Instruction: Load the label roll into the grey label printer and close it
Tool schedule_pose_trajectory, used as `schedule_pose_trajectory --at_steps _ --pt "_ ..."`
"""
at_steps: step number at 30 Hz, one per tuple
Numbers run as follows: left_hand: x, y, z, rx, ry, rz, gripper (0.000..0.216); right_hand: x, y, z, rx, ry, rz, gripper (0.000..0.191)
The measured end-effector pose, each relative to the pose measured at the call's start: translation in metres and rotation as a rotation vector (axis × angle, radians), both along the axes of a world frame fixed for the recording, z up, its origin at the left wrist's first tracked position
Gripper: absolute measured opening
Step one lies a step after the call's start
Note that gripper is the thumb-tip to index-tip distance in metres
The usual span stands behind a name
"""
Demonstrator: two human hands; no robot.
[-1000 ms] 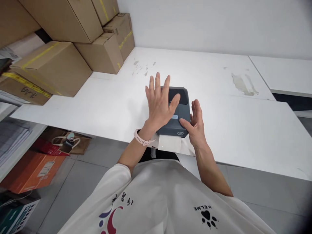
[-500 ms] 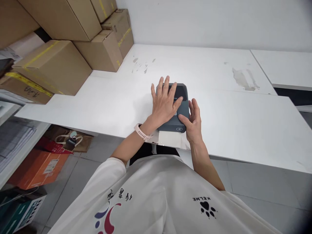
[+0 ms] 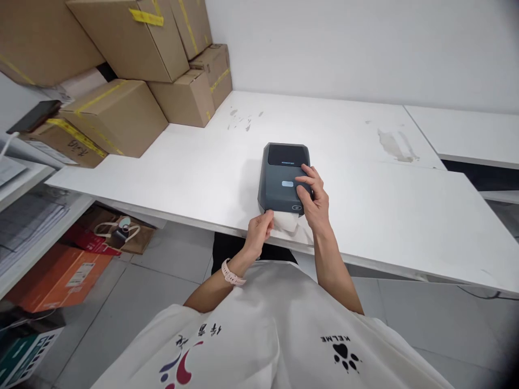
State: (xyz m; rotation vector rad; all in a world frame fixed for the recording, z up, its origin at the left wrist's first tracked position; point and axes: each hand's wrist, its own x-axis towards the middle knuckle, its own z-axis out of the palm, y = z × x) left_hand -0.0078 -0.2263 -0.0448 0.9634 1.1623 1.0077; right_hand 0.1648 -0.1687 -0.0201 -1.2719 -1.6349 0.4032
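Observation:
A dark blue-grey label printer (image 3: 278, 181) rests on the white table close to its front edge, with a small light display on its top. White paper (image 3: 286, 220) sticks out of its front side and hangs toward the table edge. My left hand (image 3: 259, 231), with a pink band on the wrist, is closed in a pinch on the left edge of that paper, right by the printer's front left corner. Over the printer's right side lies my right hand (image 3: 317, 200), its fingers bent and its thumb on the top face; part of the grip is hidden.
Cardboard boxes (image 3: 117, 116) with yellow tape are stacked at the table's left end. A wall runs behind the white table (image 3: 194, 173). Low on the left are a shelf (image 3: 77, 208), an orange box (image 3: 60, 278) and a paper bag (image 3: 141, 235) on the tiled floor.
My left hand has gone from lying spread on the printer's top down to the paper at its front and closed on it. My right hand's fingers have moved onto the top. The view has shifted slightly.

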Motion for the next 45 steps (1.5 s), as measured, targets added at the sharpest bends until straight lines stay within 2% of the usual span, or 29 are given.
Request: schedule_pose_trajectory --at_steps 4,7,9,11,13,16,19,23,26,29,31,32,33,36,38,41,45 --pt "-0.003 -0.005 0.001 0.108 0.139 0.175 0.035 0.000 0.001 -0.001 0.015 0.046 0.006 0.032" --pt "-0.011 -0.004 0.002 0.130 0.184 0.266 0.033 -0.001 0.002 -0.002 0.021 0.037 -0.008 0.032" --pt "-0.013 0.000 0.004 0.091 0.144 0.180 0.039 0.000 0.002 -0.002 0.021 0.025 -0.011 0.032" --pt "-0.011 0.003 0.008 0.017 0.048 0.045 0.053 0.001 0.002 -0.001 0.024 0.029 -0.006 0.032" --pt "-0.009 0.005 0.013 -0.040 -0.060 -0.030 0.063 0.002 0.002 -0.001 0.023 0.041 0.009 0.032" --pt "-0.007 0.006 0.021 -0.056 -0.133 -0.029 0.069 0.004 0.001 0.000 0.007 0.031 0.039 0.039" --pt "-0.007 0.006 0.026 -0.067 -0.134 -0.038 0.070 0.003 -0.004 0.006 0.002 -0.120 -0.011 0.049" --pt "-0.006 0.006 0.022 -0.054 -0.106 -0.056 0.065 -0.001 -0.006 0.018 0.033 -0.405 -0.104 0.046" --pt "-0.009 0.004 0.016 0.012 -0.038 -0.071 0.060 -0.002 -0.006 0.018 0.024 -0.482 -0.107 0.041" --pt "-0.017 0.004 0.013 0.141 0.110 0.031 0.047 -0.003 -0.011 0.001 0.044 -0.351 -0.113 0.037" --pt "-0.023 0.008 0.013 0.260 0.222 0.155 0.033 -0.003 -0.017 -0.017 0.088 -0.145 -0.158 0.046" --pt "-0.025 0.011 0.013 0.317 0.268 0.184 0.033 -0.004 -0.021 -0.026 0.085 -0.040 -0.188 0.053" --pt "-0.027 0.014 0.013 0.367 0.305 0.176 0.040 -0.005 -0.025 -0.034 0.052 0.054 -0.216 0.058" --pt "-0.025 0.025 0.008 0.475 0.359 0.040 0.061 -0.007 -0.035 -0.050 -0.145 0.199 -0.250 0.065" --pt "-0.022 0.029 0.003 0.515 0.348 -0.006 0.064 -0.007 -0.038 -0.053 -0.216 0.218 -0.242 0.066" --pt "-0.020 0.032 0.000 0.554 0.288 0.004 0.063 -0.002 -0.038 -0.050 -0.219 0.206 -0.221 0.065" --pt "-0.024 0.054 0.019 0.678 0.173 0.019 0.062 0.012 -0.023 -0.025 -0.074 0.139 -0.109 0.067"
